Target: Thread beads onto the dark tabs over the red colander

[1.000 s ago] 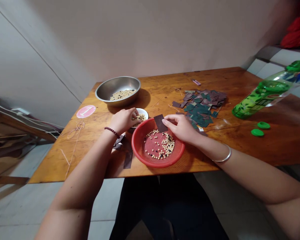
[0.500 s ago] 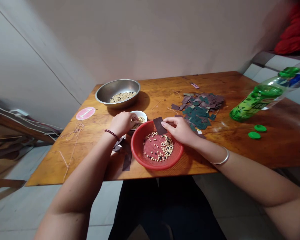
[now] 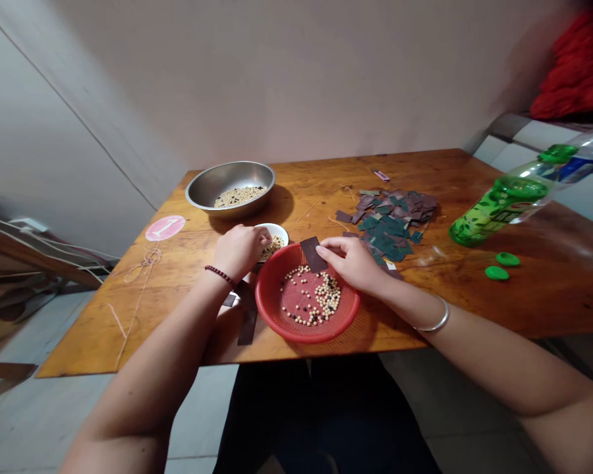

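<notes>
Red basket (image 3: 269,299) of beans (image 3: 329,296) sits near the worktop's (image 3: 474,296) front edge, apparently for easy reach, the right hand (image 3: 348,260) pinching a dark rectangle (image 3: 311,255) over its far rim, the left hand (image 3: 237,252) curled at a white bowl (image 3: 281,233), grip impossible to tell.

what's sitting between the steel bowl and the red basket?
The small white bowl of pale round pieces, partly covered by the left hand. The head view shows it.

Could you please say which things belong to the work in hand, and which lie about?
Likely belonging: dark piece in right hand; white bowl at left hand; red basket; steel bowl; pile of pieces.

Likely lying about: green bottle; green caps; pink disc.
</notes>
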The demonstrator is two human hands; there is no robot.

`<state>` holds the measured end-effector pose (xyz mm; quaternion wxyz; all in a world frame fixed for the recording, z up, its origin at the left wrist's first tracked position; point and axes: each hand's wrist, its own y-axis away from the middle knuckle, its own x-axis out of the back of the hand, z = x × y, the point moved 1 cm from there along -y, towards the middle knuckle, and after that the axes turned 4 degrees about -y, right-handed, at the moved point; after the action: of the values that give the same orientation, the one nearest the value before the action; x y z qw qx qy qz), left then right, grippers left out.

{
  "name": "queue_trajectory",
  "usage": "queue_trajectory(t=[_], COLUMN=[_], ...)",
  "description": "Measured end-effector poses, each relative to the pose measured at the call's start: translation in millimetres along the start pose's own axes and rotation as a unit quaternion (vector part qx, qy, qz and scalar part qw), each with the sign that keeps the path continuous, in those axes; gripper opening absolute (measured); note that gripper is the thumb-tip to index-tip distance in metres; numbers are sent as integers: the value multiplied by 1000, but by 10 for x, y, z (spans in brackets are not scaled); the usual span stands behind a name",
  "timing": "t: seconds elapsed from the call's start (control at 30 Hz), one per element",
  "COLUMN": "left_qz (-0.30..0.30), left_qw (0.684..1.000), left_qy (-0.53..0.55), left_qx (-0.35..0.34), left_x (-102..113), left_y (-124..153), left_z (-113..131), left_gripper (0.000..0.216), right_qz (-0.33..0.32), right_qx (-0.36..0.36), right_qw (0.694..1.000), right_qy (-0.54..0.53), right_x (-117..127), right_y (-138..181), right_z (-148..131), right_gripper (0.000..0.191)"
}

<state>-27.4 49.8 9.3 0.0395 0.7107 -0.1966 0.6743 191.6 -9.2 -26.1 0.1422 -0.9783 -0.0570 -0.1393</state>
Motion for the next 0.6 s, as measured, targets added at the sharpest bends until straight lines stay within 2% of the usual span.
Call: queue_trajectory(t=[0.1,0.13,0.2,0.27,0.33,0.6], left_qz=[155,213,272,277,267,264], left_qw=[982,964,927,902,895,892], left_qy=[77,115,175,194,188,192], left_qx=[-74,-108,-191,-268,-303,-312], left_x=[68,95,132,144,135,111], left_y=[47,74,134,188,221,251], left_z=[112,158,252,333,382,407], left_gripper=[20,18,14,12,14,13], right_qz=[5,6,7,2,-7,-23], right_qx=[5,7,10,13,15,2], right_qw=[1000,1000,1000,1000,1000,999], right_qy=[6,8,9,5,-2,-36], right_x=[-2,-3,-6,-11,-16,-34], right_y=[5,8,12,14,14,3], right_z=[-20,-28,-42,-50,-50,-24], right_gripper=[20,19,19,19,19,22])
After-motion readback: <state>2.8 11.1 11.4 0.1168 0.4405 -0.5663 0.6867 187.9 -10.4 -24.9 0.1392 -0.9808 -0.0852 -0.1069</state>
